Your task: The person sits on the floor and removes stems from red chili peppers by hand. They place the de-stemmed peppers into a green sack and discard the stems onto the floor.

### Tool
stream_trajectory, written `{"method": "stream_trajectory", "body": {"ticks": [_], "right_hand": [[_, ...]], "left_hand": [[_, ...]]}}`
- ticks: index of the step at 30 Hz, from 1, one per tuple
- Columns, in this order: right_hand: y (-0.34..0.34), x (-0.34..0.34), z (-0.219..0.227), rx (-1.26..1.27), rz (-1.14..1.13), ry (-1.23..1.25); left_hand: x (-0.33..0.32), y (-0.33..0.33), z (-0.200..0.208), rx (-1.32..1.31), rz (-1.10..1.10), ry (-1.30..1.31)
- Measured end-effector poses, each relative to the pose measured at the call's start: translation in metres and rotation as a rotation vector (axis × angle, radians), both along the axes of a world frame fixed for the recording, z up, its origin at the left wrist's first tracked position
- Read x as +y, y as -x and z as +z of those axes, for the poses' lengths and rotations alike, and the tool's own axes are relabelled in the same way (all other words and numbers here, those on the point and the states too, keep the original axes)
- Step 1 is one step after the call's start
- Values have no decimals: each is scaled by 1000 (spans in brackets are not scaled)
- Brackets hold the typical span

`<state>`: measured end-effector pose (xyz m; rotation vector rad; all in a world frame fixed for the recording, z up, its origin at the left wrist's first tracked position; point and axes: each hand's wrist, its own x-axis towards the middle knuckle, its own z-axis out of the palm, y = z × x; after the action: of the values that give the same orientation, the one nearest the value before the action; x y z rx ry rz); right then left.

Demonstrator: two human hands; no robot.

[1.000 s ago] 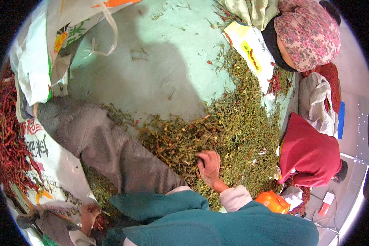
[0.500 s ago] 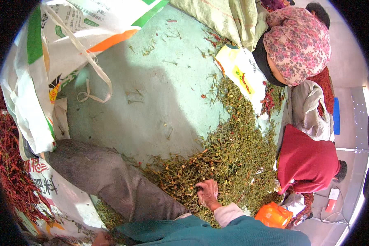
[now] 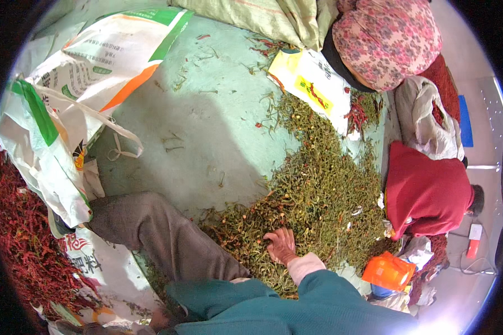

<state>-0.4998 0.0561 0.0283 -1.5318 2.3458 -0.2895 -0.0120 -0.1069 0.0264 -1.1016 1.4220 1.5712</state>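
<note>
My right hand (image 3: 281,244) lies on a broad pile of greenish-brown dried stems (image 3: 318,184), palm down and fingers apart, gripping nothing that I can see. Its pale cuff and teal sleeve come up from the lower edge. Down at the lower left, in shadow beside the teal clothing, my left hand (image 3: 161,318) is only dimly visible, and its fingers cannot be made out. It is close to a white printed sack (image 3: 103,268) and the heap of dried red chillies (image 3: 28,240). My grey trouser leg (image 3: 167,240) stretches between the sack and the stems.
A large white sack (image 3: 112,67) with green and orange bands stands at upper left. A white and yellow bag (image 3: 313,92) lies by a person in a floral hat (image 3: 388,42). Another person in dark red (image 3: 427,190) sits at right, near an orange bag (image 3: 388,271).
The view has shifted, bringing more of the chilli heap into sight at left. My right hand stays on the stems, its fingers now more spread than before.
</note>
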Motion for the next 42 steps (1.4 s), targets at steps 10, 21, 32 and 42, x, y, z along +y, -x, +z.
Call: {"method": "stream_trajectory", "body": {"ticks": [10, 21, 32, 42], "right_hand": [[-1, -5, 6, -11, -30, 4], [-8, -10, 9, 57, 42, 121], [4, -5, -9, 60, 100, 280], [29, -40, -25, 64, 259, -61]], "left_hand": [[-4, 6, -8, -16, 8, 77], [59, -72, -84, 102, 152, 274], [44, -27, 38, 153, 698, 300], [27, -64, 56, 594, 1376, 951]]}}
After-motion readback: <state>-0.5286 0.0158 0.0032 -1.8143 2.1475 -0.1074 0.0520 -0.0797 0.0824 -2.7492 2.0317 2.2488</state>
